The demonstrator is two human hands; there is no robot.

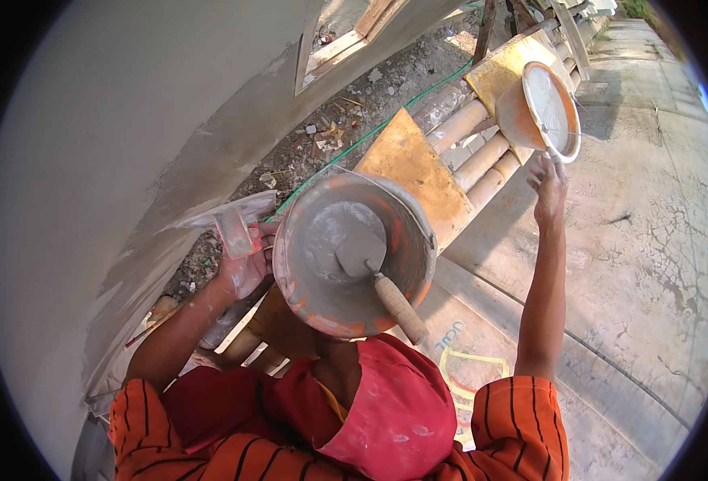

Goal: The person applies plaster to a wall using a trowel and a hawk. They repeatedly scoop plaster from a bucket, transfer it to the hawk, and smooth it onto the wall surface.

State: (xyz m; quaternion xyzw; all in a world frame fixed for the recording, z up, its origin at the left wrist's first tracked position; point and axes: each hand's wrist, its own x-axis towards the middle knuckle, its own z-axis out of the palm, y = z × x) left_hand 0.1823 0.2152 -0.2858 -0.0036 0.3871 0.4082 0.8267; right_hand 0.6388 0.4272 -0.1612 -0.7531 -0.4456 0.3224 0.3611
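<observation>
My left hand (244,271) is closed round the reddish handle of a plastering float (238,228), whose flat blade is beside the wall. Right next to it, in front of my legs, stands an orange bucket (290,280) smeared with grey. Wet grey mortar (334,236) lies in it. A trowel (400,306) rests inside with its blade in the mortar and its wooden handle over the near rim. My right arm reaches far forward, and the fingers of my right hand (548,186) are at the near rim of a second bucket (518,116), apparently gripping it. That bucket holds something pale grey.
A plastered wall (113,128), partly damp, rises on the left. Yellowish boards (415,164) lie across bamboo poles (482,164) as a platform. Below are rubble (334,136) and a green hose (358,144). Cracked concrete (635,216) spreads on the right. Red cloth (394,401) covers my legs.
</observation>
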